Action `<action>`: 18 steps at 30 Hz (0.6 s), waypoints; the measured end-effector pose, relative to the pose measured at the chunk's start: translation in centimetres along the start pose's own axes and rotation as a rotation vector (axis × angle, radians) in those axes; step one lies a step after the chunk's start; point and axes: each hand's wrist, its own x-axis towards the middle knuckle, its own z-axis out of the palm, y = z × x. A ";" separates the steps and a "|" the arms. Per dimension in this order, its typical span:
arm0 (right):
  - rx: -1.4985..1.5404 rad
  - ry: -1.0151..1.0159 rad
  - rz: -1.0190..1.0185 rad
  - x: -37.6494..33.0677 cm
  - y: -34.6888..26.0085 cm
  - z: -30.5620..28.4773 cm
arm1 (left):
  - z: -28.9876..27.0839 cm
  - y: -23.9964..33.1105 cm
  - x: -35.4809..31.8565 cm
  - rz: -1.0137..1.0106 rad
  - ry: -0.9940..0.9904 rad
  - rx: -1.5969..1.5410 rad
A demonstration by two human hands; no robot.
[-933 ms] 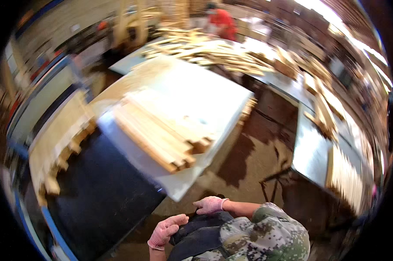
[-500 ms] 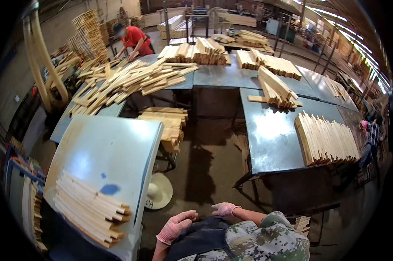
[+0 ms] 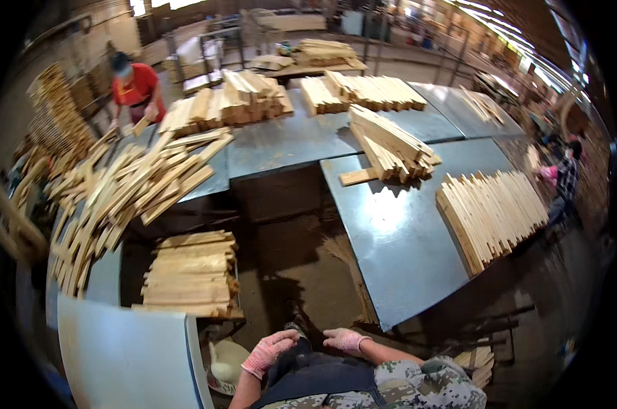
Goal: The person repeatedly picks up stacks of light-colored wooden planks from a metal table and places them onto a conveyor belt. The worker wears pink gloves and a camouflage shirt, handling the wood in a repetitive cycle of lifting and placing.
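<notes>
My left hand (image 3: 271,353), in a pink-and-white knit glove, hangs in front of my body with its fingers loosely stretched and nothing in it. Close by, my right hand (image 3: 347,339) wears a matching glove; its fingers point left and it too is without any load. The two hands are apart and touch nothing that I can see. Ahead and to the left, a stack of pale wooden strips (image 3: 189,273) lies on a low stand. The metal-topped table (image 3: 383,252) is ahead on the right, bearing a row of upright-edged wooden strips (image 3: 492,215) and a crisscrossed wood pile (image 3: 393,146).
A bare-topped table (image 3: 127,347) stands at near left, beside a pale round stool-like object (image 3: 226,365). Loose strips (image 3: 131,184) spread over the left table. A person in red (image 3: 138,92) handles wood there; another person (image 3: 566,177) stands at far right.
My view has moved forward and turned right. The wood on the near-left table has left the picture, and the low stand's stack shows more fully. Both hands stay empty before me.
</notes>
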 end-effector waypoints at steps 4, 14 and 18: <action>0.015 0.215 0.172 4.4 -2.2 -10.5 | -2.3 11.2 10.5 -0.012 0.138 0.194; 0.507 0.361 0.268 17.3 -8.2 -27.6 | -8.8 27.0 29.6 0.022 0.098 0.392; 0.271 0.393 0.179 21.4 -10.5 -36.0 | -9.4 29.3 36.8 -0.081 0.091 0.244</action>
